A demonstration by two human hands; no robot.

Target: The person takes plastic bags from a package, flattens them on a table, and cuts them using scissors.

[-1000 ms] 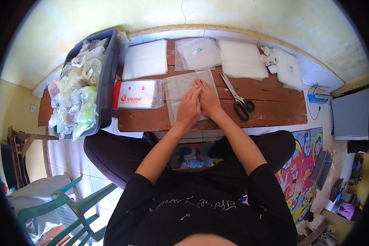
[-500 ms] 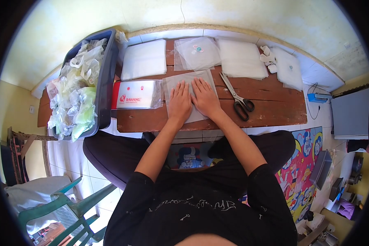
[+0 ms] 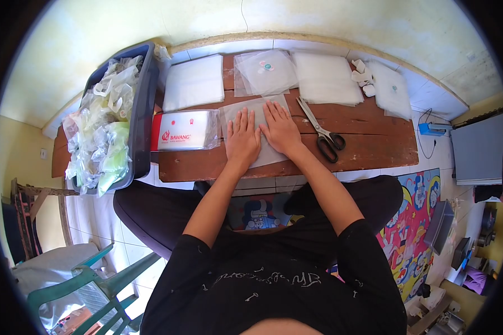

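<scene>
A clear plastic bag (image 3: 268, 154) lies flat on the brown wooden table (image 3: 374, 146) before me. My left hand (image 3: 243, 138) rests palm down on its left part, fingers stretched out. Beside it, my right hand (image 3: 279, 129) lies flat on the right part, fingers extended and the thumb close to the left hand. Much of the bag is hidden under both hands. Scissors (image 3: 322, 131) with black handles lie to the right of my right hand. A pack of plastic bags (image 3: 187, 130) marked BAWANG is left of my left hand.
A dark bin (image 3: 143, 120) full of plastic bags stands at the left. Along the back lie a left stack of clear bags (image 3: 194, 82), bags with a sticker (image 3: 266, 75), a larger stack (image 3: 327, 78) and more bags (image 3: 390, 89). A green chair (image 3: 103, 285) is lower left.
My right hand has shifted slightly up and its fingers have spread a little from the left hand. My left hand stays flat on the bag. The view has tilted slightly.
</scene>
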